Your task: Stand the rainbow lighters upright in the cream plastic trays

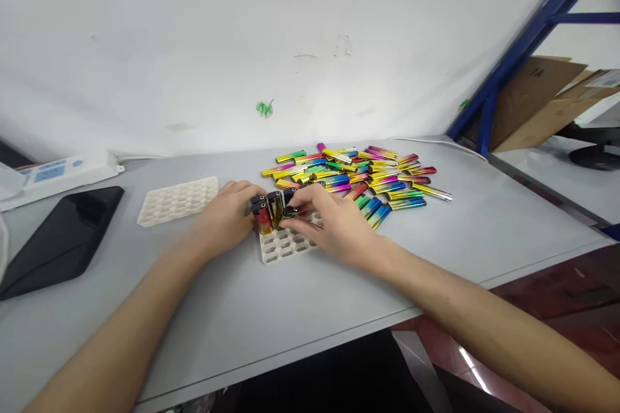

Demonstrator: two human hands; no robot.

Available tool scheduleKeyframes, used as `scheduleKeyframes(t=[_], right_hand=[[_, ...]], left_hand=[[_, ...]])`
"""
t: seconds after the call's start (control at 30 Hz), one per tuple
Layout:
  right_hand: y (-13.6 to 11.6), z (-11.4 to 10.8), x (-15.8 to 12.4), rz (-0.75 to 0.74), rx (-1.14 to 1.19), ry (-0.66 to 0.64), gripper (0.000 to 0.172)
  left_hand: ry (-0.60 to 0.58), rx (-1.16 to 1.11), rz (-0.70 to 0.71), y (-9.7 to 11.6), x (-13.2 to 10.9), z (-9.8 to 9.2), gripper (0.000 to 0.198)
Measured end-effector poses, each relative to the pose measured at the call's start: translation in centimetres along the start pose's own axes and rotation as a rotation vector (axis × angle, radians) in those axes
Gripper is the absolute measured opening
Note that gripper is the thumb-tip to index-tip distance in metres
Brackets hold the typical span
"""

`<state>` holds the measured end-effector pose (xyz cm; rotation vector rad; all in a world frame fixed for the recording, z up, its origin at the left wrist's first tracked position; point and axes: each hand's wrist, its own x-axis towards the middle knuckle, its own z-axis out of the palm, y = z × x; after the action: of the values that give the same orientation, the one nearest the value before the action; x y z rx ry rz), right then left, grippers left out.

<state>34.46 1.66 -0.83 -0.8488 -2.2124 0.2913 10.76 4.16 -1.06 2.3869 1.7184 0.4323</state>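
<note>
Several lighters with black tops stand upright in the back-left holes of a white honeycomb tray (285, 247). A red and gold lighter (264, 219) is at its left edge. My right hand (339, 222) is closed over the tray, pinching a lighter (290, 211) between thumb and fingers; its black top shows and its body is mostly hidden. At the tray's left side my left hand (230, 213) is curled round the back-left corner, its fingertips against the standing lighters and partly hidden by them. The front holes hold nothing.
Behind the tray lies a loose pile of shiny multicoloured lighter casings (349, 171). A second white honeycomb tray (178, 202) lies to the left, near a black tablet-like slab (62, 235) and a white power strip (68, 173). Cardboard boxes (537, 100) stand beyond a blue frame (508, 55).
</note>
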Motion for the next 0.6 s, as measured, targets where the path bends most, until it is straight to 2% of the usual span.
scheduleKeyframes(t=[0.27, 0.37, 0.47, 0.6], right_hand=[[-1.0, 0.4, 0.7, -0.065, 0.005, -0.074, 0.014], [-0.8, 0.6, 0.7, -0.1, -0.011, -0.036, 0.018], [-0.7, 0.7, 0.7, -0.087, -0.125, 0.023, 0.025], [-0.3, -0.5, 0.7, -0.063, -0.133, 0.063, 0.029]], left_hand=[[-0.01, -0.034, 0.031, -0.1, 0.0, -0.1, 0.026], [-0.004, -0.031, 0.03, -0.1, 0.0, -0.2, 0.028], [0.007, -0.039, 0.015, 0.0, 0.0, -0.2, 0.03], [0.018, -0.029, 0.01, 0.3, -0.1, -0.3, 0.029]])
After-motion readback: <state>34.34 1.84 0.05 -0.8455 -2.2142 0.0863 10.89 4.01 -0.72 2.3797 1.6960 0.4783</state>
